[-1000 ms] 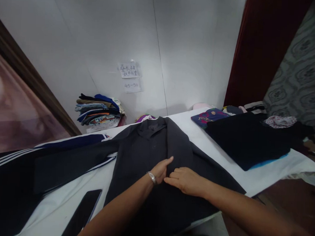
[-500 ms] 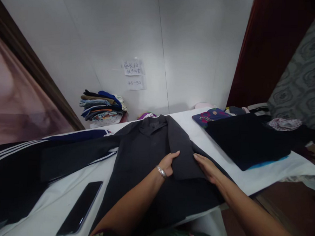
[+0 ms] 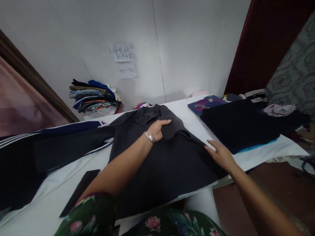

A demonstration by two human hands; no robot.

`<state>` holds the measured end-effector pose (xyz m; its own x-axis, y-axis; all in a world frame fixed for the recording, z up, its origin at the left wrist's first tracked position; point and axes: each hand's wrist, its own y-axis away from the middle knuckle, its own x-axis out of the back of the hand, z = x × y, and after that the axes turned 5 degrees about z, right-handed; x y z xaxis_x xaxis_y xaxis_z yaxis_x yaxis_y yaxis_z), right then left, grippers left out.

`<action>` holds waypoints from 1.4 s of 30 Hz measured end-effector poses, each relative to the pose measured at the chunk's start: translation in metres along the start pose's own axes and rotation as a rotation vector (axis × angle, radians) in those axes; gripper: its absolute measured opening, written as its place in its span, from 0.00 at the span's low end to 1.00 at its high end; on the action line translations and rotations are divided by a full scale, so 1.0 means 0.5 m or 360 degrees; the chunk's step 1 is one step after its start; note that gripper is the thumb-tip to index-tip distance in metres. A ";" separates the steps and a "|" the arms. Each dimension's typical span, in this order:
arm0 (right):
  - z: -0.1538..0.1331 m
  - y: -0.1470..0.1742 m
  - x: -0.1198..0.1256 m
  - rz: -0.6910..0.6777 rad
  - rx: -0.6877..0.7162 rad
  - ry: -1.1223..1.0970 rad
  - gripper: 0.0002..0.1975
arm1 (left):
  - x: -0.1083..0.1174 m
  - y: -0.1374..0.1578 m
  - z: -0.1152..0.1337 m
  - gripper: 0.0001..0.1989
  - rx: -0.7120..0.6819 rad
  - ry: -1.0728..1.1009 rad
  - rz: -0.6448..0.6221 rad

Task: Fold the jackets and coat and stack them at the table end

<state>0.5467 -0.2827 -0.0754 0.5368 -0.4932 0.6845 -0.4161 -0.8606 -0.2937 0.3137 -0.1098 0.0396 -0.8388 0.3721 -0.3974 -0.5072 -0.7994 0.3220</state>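
Note:
A dark grey jacket [image 3: 157, 163] lies spread on the white-covered table, its collar toward the wall and one long sleeve stretched to the left. The other sleeve is doubled back over the right front, with its end bunched near the chest. My left hand [image 3: 155, 130], a bracelet at its wrist, is by the collar with its fingers curled on that folded sleeve and its thumb pointing right. The curled fingertips are partly hidden. At the jacket's right edge, my right hand [image 3: 220, 154] is open, palm down, its fingers stretched toward the cloth.
A dark phone [image 3: 79, 191] lies at the front left beside black clothing with white stripes [image 3: 9, 166]. Folded clothes are piled [image 3: 95, 99] against the wall. Black garments [image 3: 241, 126] and a purple patterned cloth [image 3: 207, 104] lie on the right. Paper notes [image 3: 126, 58] hang on the wall.
My left hand has moved up toward the collar, and the folded sleeve's end has shifted up with it, bunching. My right hand has moved right, off the sleeve to the jacket's edge.

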 end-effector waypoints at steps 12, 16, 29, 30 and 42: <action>-0.011 0.058 0.052 -0.0615 -0.0411 -0.0918 0.26 | -0.112 -0.169 0.191 0.11 -0.0287 -0.0066 -0.0153; -0.102 0.062 0.038 -0.0678 -0.0138 -0.0694 0.25 | -0.073 -0.182 0.245 0.12 -0.0492 0.0113 -0.0129; -0.313 0.106 -0.172 -0.1279 0.0541 0.0005 0.16 | 0.248 -0.065 0.245 0.10 -0.0801 0.0633 0.0283; -0.307 0.110 -0.181 -0.1316 0.0513 -0.0038 0.18 | 0.264 -0.058 0.231 0.10 -0.0799 0.0652 0.0305; -0.208 -0.142 -0.238 -0.0273 0.0380 -0.0220 0.17 | 0.287 -0.014 0.170 0.10 -0.0737 0.0862 0.0083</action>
<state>0.4361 -0.1495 -0.0666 0.6857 -0.3371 0.6451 -0.1360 -0.9300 -0.3415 0.1799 -0.0107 0.0531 -0.5823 0.1375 -0.8013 -0.2323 -0.9726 0.0019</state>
